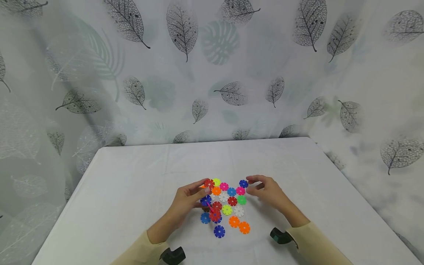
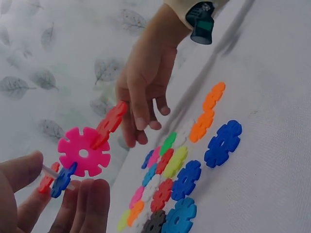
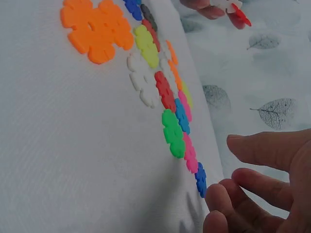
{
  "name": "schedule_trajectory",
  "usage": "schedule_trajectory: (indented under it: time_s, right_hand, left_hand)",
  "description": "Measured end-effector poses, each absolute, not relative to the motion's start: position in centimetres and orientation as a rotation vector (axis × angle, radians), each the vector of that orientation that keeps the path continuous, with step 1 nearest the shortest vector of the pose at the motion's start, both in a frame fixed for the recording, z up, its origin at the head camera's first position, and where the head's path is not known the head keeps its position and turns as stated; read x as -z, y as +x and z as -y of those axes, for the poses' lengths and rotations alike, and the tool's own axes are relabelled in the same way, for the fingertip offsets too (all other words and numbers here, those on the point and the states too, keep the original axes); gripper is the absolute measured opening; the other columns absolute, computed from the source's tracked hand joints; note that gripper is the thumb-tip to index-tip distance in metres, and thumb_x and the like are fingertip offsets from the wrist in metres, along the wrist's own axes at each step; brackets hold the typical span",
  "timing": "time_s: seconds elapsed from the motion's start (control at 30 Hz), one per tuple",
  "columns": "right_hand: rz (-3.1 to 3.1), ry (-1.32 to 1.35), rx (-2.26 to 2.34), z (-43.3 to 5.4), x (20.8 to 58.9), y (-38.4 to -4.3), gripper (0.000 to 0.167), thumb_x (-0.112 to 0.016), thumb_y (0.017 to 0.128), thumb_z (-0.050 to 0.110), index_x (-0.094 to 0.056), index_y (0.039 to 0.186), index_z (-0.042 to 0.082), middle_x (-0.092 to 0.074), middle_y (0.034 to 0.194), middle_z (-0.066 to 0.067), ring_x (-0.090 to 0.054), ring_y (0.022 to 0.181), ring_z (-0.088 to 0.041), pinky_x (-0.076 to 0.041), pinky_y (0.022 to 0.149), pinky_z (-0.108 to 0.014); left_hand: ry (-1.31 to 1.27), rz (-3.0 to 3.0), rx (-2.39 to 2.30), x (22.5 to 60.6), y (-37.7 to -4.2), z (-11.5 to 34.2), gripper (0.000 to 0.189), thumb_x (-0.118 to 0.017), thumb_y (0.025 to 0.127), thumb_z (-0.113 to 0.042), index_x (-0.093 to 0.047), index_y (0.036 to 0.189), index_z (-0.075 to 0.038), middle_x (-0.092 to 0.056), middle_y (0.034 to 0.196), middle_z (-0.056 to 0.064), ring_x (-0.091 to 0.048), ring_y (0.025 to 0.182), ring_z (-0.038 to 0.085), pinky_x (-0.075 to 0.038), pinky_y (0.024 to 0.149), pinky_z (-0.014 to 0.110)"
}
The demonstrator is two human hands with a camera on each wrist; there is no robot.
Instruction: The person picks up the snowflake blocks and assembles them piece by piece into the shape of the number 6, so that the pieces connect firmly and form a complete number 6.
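Observation:
My left hand (image 1: 184, 202) pinches a small joined cluster of slotted plastic snowflake discs, held above the table. The left wrist view shows a pink disc (image 2: 83, 151) in this cluster, with a red disc (image 2: 111, 125) fitted at its upper right and a blue disc (image 2: 63, 179) below it. A white piece seen edge-on lies by the thumb. My right hand (image 1: 269, 191) hovers at the right of the loose discs, fingers loosely bent and apart, holding nothing. Its fingertips are close to a dark blue disc (image 1: 243, 183), near a pink disc (image 1: 240, 191) and a green disc (image 1: 241, 200).
Several more discs lie flat on the white table (image 1: 132, 176), including a yellow disc (image 1: 227, 209), two orange discs (image 1: 244, 227) side by side, and a blue disc (image 1: 219, 231) nearest me. A leaf-patterned curtain (image 1: 212, 73) hangs behind the table.

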State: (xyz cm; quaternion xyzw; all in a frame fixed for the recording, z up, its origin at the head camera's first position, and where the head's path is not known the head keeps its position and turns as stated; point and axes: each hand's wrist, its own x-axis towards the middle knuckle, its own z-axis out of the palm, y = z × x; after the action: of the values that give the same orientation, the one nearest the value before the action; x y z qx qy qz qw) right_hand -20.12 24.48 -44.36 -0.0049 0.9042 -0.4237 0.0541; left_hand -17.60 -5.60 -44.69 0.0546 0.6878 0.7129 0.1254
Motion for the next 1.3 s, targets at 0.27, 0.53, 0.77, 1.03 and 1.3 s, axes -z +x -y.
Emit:
schedule_trajectory:
  time_s: [0.27,0.53,0.77,1.03,1.3]
  right_hand:
    - [-2.752,-0.112,1.133,-23.6,44.7,-19.6,0.039,-0.089,0.078,0.019,-0.074,0.113,0.013,-0.067,0.106,0.002,-0.058,0.087,-0.018,-0.055,0.069,-0.029]
    - [-2.756,-0.157,1.056,-22.8,44.8,-19.3,0.036,-0.095,0.070,0.022,-0.075,0.100,0.019,-0.063,0.094,0.004,-0.054,0.076,-0.017,-0.051,0.063,-0.031]
    - [-2.776,-0.218,0.989,-22.5,44.7,-19.0,0.029,-0.093,0.072,0.022,-0.075,0.096,0.019,-0.061,0.088,0.004,-0.054,0.076,-0.016,-0.052,0.063,-0.030]
    - [-2.753,-0.221,0.938,-22.7,44.5,-19.2,0.030,-0.092,0.073,0.021,-0.075,0.098,0.019,-0.062,0.086,0.004,-0.056,0.079,-0.016,-0.053,0.065,-0.029]
    - [-2.730,-0.219,0.917,-22.8,44.2,-19.3,0.030,-0.093,0.073,0.017,-0.074,0.097,0.017,-0.061,0.086,0.004,-0.055,0.079,-0.016,-0.053,0.064,-0.028]
  left_hand:
    - [0.126,-1.989,-2.068,44.7,-17.6,5.6,0.055,-0.074,0.094,-0.033,-0.059,0.143,-0.012,-0.066,0.125,0.014,-0.065,0.111,0.028,-0.060,0.082,0.042]
    - [0.120,-1.985,-2.061,44.4,-17.4,5.5,0.052,-0.073,0.096,-0.028,-0.059,0.143,-0.011,-0.067,0.121,0.012,-0.066,0.106,0.025,-0.060,0.082,0.042]
    - [0.111,-1.951,-2.051,44.7,-17.6,5.5,0.056,-0.075,0.094,-0.030,-0.058,0.143,-0.008,-0.065,0.125,0.014,-0.066,0.106,0.025,-0.060,0.083,0.040]
    - [0.140,-1.942,-2.048,45.0,-17.6,5.6,0.057,-0.072,0.096,-0.031,-0.056,0.145,-0.007,-0.067,0.126,0.015,-0.065,0.114,0.028,-0.059,0.085,0.039]
    - [0.120,-1.910,-2.052,44.7,-17.6,5.6,0.059,-0.074,0.095,-0.031,-0.056,0.144,-0.005,-0.064,0.127,0.014,-0.066,0.109,0.026,-0.059,0.084,0.040]
